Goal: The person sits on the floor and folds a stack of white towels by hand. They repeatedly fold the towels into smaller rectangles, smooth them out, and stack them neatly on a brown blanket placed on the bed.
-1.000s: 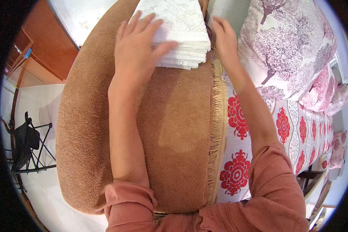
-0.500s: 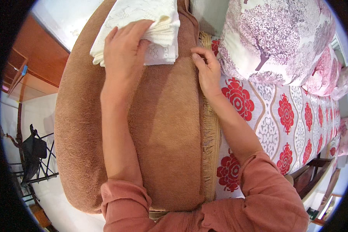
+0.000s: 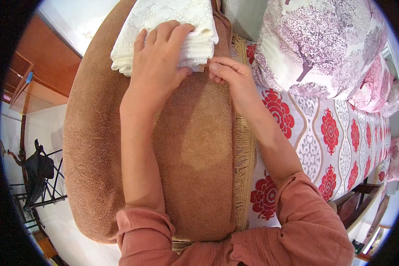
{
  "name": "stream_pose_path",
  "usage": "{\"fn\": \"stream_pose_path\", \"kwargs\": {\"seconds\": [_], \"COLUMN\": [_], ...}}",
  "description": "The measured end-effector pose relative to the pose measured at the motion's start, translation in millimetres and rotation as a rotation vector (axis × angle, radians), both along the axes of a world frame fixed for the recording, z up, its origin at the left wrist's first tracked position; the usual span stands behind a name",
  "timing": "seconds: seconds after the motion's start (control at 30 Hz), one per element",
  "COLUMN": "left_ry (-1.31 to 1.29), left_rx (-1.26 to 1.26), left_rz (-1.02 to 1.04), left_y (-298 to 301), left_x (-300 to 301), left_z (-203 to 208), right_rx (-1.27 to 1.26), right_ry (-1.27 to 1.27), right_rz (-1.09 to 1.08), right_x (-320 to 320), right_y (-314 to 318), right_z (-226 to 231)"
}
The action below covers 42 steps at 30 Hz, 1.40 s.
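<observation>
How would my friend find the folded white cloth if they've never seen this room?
Find the big, rounded brown armrest running up the middle. Near its top, the left hand rests on a folded white cloth with a faint, lacy pattern. That's it: flat, many-layered and pale all over, unlike the plump pillow to its right, which has purple trees printed on it.

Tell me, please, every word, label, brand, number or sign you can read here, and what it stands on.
None: no readable text shows.
White cloths: a faint pattern only.
Pillow: printed trees only.
Cover: red flowers and scrolls only.
Blue thing at far left: too small to tell whether it bears any.
</observation>
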State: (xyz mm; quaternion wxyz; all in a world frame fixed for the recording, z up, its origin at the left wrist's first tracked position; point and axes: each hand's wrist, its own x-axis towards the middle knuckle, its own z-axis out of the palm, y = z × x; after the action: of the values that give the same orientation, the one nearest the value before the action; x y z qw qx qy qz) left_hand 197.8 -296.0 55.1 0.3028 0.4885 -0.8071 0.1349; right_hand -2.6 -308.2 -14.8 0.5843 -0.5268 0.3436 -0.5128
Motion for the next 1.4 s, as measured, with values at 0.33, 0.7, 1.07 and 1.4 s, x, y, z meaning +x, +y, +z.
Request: {"fn": "stream_pose_path", "kwargs": {"seconds": [0.33, 0.7, 1.07, 1.4], "left_ry": [0.425, 0.083, 0.335, 0.594], "left_rx": [-0.101, -0.152, -0.196, -0.064], "left_rz": [0.103, 0.054, 0.153, 0.142], "left_y": [-15.6, -17.6, -28.1, -27.3], "left_x": [10.1, -3.7, 53.4, 67.8], "left_z": [-5.3, -17.6, -17.9, -21.4], "right_rx": [0.216, 0.221, 0.111, 0.098], "right_ry": [-0.404, -0.419, -0.07, -0.111], "right_rz": [0.228, 0.357, 0.259, 0.039], "right_x": [17.8, 61.9, 46.2, 14.7], "right_y": [-59.5, -174.4, -158.7, -77.9], "right_z": [56.2, 68.4, 55.3, 44.6]}}
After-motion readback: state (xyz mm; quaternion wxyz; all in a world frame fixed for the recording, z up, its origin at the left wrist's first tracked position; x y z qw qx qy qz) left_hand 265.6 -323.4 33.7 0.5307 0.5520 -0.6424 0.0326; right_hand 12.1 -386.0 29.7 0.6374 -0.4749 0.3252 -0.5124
